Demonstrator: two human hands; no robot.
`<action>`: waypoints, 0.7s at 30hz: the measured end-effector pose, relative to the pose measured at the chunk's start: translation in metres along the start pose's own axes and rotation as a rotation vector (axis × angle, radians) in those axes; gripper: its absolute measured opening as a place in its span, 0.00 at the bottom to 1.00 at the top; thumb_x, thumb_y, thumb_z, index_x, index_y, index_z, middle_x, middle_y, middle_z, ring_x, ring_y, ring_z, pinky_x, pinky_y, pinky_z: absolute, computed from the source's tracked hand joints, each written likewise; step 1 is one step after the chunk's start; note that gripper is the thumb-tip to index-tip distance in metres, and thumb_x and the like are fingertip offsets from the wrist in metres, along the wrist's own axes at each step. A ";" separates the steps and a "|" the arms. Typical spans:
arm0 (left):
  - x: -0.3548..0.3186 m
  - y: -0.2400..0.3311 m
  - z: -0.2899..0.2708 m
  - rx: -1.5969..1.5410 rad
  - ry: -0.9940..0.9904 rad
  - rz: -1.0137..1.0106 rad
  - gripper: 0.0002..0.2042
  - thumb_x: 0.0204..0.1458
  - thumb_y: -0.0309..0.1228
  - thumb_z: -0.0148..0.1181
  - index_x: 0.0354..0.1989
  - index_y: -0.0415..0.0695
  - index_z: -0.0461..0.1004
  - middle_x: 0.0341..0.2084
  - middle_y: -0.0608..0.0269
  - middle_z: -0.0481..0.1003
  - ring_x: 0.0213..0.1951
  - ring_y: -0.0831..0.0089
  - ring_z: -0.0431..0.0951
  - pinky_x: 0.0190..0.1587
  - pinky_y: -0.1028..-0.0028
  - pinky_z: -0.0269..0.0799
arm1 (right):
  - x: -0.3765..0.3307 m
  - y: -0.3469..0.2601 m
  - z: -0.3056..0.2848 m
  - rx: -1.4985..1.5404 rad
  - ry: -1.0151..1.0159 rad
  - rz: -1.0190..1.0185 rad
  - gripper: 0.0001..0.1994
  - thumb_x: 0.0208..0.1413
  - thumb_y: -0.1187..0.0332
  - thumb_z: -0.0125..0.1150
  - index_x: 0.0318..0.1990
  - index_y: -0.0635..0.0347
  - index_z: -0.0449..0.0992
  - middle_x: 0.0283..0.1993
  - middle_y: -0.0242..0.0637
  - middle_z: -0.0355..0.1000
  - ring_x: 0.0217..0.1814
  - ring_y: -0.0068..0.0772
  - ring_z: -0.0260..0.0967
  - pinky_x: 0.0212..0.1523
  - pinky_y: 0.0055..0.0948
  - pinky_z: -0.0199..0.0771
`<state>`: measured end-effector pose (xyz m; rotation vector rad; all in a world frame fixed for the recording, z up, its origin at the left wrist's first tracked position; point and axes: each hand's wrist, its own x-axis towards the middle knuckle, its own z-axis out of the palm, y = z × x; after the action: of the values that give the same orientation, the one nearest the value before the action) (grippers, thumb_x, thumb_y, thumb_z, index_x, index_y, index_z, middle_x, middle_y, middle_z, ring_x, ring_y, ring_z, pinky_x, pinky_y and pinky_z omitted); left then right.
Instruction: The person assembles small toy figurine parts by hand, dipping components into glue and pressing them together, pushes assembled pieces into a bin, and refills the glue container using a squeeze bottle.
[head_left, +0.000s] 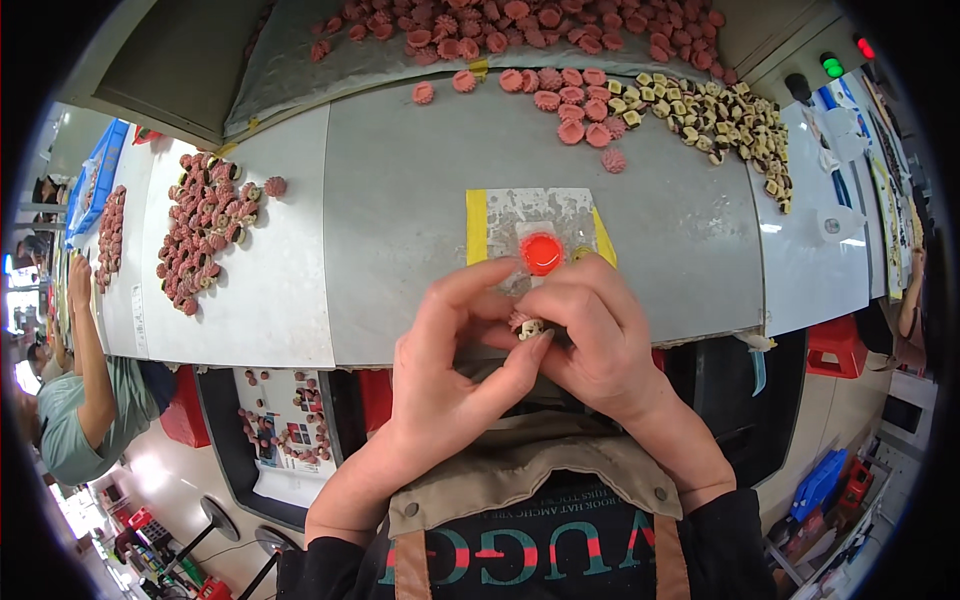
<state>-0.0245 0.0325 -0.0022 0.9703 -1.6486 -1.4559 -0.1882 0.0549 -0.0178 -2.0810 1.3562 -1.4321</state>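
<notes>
Close to the table's front edge, my left hand (447, 352) and my right hand (606, 338) meet around a small figure piece (530, 327). It has a pink ridged top over a cream and dark lower part. Thumbs and fingertips of both hands pinch it, hiding much of its surface. Just beyond my fingers sits a round, shiny red dish (541, 255), on a smeared white sheet (500, 207) with yellow tape along its sides.
Loose pink ridged pieces (571, 112) and cream-and-dark pieces (715, 118) lie at the back right. More pink pieces fill a covered shelf (350, 70) behind. Joined pieces (205, 225) are heaped left. Below the table, a dark drawer (240, 440) holds pieces. A co-worker (90, 400) sits far left.
</notes>
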 end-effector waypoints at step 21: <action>0.063 0.013 -0.119 1.289 0.388 0.454 0.11 0.51 0.27 0.59 0.44 0.40 0.75 0.43 0.53 0.72 0.49 0.56 0.70 0.53 0.62 0.65 | 0.032 0.056 -0.121 -0.588 0.000 0.245 0.12 0.55 0.76 0.57 0.48 0.63 0.70 0.46 0.43 0.66 0.40 0.41 0.69 0.40 0.33 0.71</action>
<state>0.0510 -0.0762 0.0248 1.2478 -2.2327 0.2478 -0.3177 0.0321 0.0206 -2.1161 2.1445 -1.0112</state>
